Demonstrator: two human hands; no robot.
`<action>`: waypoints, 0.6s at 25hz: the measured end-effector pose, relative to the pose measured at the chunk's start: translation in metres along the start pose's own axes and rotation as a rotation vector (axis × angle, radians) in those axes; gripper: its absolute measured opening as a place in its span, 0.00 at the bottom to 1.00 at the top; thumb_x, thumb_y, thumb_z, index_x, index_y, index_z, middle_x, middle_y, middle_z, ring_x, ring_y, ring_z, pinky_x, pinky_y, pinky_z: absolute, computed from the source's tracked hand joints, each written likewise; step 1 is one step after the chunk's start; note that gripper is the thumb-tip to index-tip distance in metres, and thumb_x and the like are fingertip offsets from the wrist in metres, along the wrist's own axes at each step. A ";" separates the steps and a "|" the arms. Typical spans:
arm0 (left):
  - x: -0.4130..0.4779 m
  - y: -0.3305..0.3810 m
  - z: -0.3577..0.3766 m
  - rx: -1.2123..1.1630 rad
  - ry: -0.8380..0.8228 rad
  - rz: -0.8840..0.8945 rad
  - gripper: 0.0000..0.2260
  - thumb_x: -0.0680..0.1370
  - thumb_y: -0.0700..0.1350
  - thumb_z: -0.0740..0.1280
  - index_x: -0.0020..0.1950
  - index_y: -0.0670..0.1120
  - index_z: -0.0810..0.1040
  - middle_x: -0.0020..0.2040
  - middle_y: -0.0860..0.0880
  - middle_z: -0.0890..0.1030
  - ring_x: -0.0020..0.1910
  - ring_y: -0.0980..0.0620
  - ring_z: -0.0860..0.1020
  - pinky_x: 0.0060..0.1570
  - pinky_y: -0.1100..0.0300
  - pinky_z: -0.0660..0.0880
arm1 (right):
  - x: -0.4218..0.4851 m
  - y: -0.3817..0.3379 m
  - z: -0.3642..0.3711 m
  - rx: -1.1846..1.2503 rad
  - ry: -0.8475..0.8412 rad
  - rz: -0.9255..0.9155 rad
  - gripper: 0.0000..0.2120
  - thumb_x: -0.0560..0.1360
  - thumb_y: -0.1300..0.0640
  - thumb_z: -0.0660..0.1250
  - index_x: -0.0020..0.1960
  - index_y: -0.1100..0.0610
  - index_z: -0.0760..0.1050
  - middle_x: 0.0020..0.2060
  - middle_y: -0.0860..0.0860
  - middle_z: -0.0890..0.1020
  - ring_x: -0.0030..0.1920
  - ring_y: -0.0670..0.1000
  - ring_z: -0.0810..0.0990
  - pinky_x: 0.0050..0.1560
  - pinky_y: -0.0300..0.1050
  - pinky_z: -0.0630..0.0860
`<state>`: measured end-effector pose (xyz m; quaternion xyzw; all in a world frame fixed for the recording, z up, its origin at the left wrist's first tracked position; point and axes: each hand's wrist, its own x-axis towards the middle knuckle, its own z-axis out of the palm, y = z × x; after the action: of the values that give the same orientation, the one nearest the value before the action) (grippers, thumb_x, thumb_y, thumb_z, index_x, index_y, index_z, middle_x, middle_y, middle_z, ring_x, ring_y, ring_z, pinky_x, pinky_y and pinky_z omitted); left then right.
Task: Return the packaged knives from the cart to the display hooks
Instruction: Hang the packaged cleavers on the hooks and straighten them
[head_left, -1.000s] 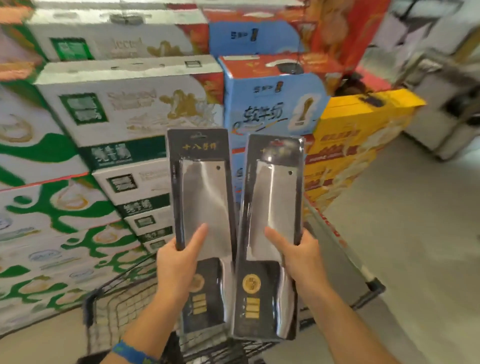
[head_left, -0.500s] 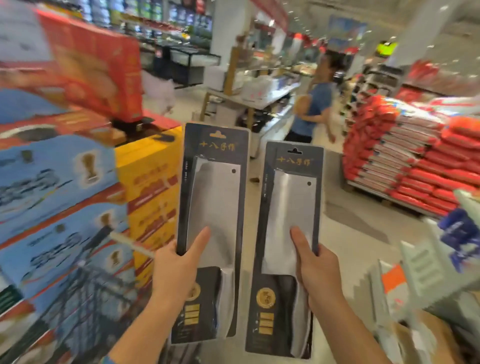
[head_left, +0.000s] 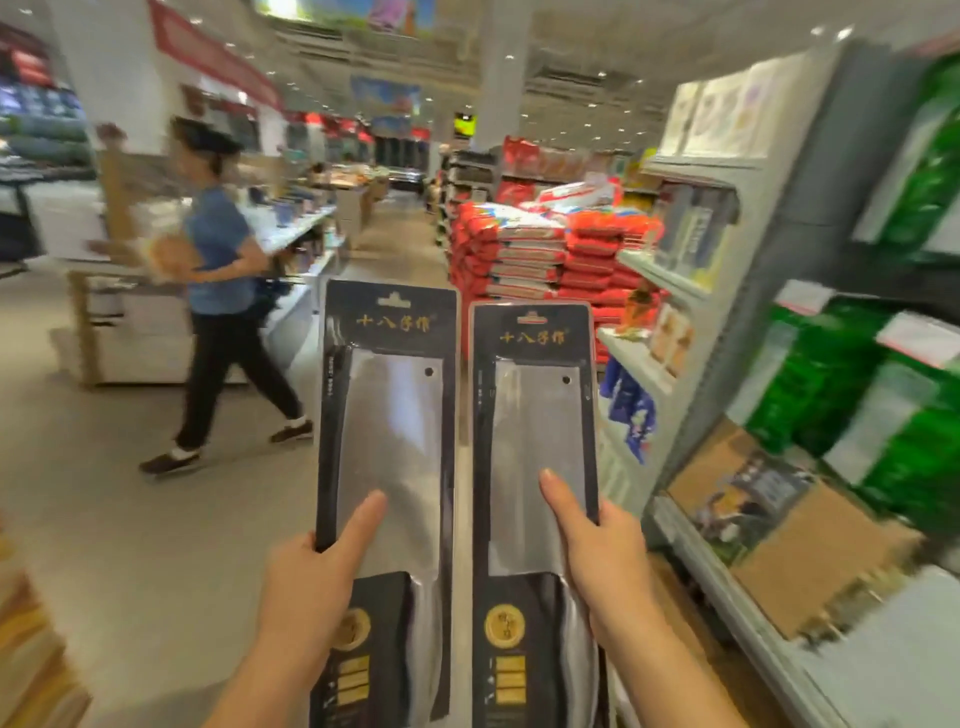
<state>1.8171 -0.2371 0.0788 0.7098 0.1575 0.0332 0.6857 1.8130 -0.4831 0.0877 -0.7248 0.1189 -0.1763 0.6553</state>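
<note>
I hold two packaged cleavers upright in front of me, side by side. The left packaged knife (head_left: 387, 415) is a steel blade on a black card with gold lettering and a hang tab at the top. My left hand (head_left: 311, 587) grips its left edge, thumb pressed across the blade window. The right packaged knife (head_left: 535, 431) looks the same. My right hand (head_left: 597, 556) grips its right edge, thumb lying on the front. No display hooks or cart show in this view.
A grey shelving unit (head_left: 727, 322) with green packs and boxes runs along the right. Stacked red sacks (head_left: 519, 249) stand ahead. A person in a blue shirt (head_left: 223, 291) walks across the aisle at the left. Bare floor (head_left: 130, 519) lies ahead on the left.
My view has swung right, from stacked milk cartons and the cart to the open aisle and right-hand shelves. Both hands keep the same grip on the two knives.
</note>
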 end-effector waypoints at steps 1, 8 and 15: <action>0.009 0.006 0.026 0.015 -0.042 0.002 0.40 0.56 0.75 0.70 0.47 0.40 0.80 0.43 0.35 0.83 0.43 0.34 0.84 0.47 0.37 0.81 | 0.018 0.002 -0.019 0.000 0.030 0.006 0.28 0.61 0.25 0.74 0.52 0.42 0.85 0.46 0.41 0.88 0.48 0.45 0.87 0.52 0.51 0.83; 0.084 0.027 0.173 0.001 -0.338 -0.008 0.29 0.60 0.69 0.74 0.41 0.44 0.82 0.28 0.48 0.83 0.28 0.49 0.84 0.24 0.61 0.74 | 0.102 0.022 -0.113 0.036 0.271 0.083 0.33 0.59 0.23 0.74 0.54 0.46 0.84 0.47 0.42 0.88 0.49 0.47 0.87 0.53 0.53 0.83; 0.169 0.046 0.313 0.043 -0.710 0.080 0.28 0.61 0.70 0.73 0.45 0.48 0.83 0.36 0.50 0.86 0.33 0.50 0.85 0.35 0.55 0.80 | 0.164 0.036 -0.153 0.008 0.668 0.108 0.24 0.66 0.32 0.76 0.50 0.50 0.85 0.43 0.45 0.89 0.43 0.48 0.88 0.41 0.45 0.83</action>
<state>2.0675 -0.4935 0.0782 0.6970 -0.1176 -0.1921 0.6808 1.9014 -0.6918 0.0801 -0.6172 0.3645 -0.3696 0.5912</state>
